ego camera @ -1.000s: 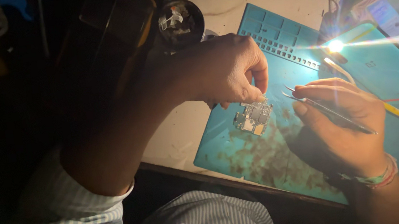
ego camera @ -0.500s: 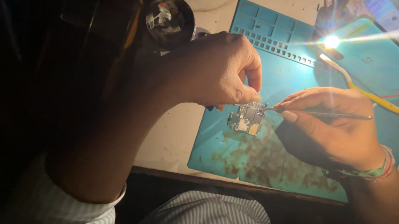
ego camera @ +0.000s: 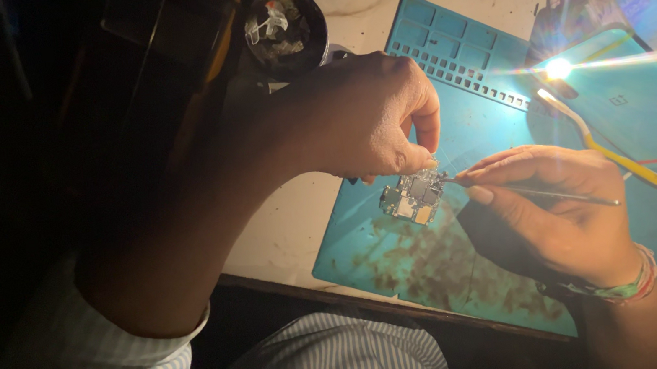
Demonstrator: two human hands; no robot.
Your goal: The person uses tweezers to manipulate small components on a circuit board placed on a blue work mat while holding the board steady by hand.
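Teal rubber covers the middle of the desk (ego camera: 333, 218) as a work mat (ego camera: 457, 134), and on it, near the mat's front-left part, sits a small circuit board (ego camera: 412, 197). Half a second ago the thin metal tool was only just arriving at the board; a second ago it lay farther back, clear of it. Now its tip touches the board's right edge, so the work on the board has gone from approach to contact, and the board has kept its spot on the mat.

Reaching in from the left, the left hand (ego camera: 363, 125) arches over the board with the wrist raised, and its fingers (ego camera: 418, 160) are pinched narrow on the board's top edge, pinning it down. Coming up from the front-right corner, the right hand (ego camera: 557, 218) lies low on the mat with a woven band at the wrist. Its fingers are closed around the thin tool (ego camera: 550, 196) like a pen, the shaft running back over the knuckles.

Yellow tweezers (ego camera: 621, 159) lie beyond, toward the right edge, near a bright lamp (ego camera: 557, 68). A round dark dish (ego camera: 284, 25) stands at the back.
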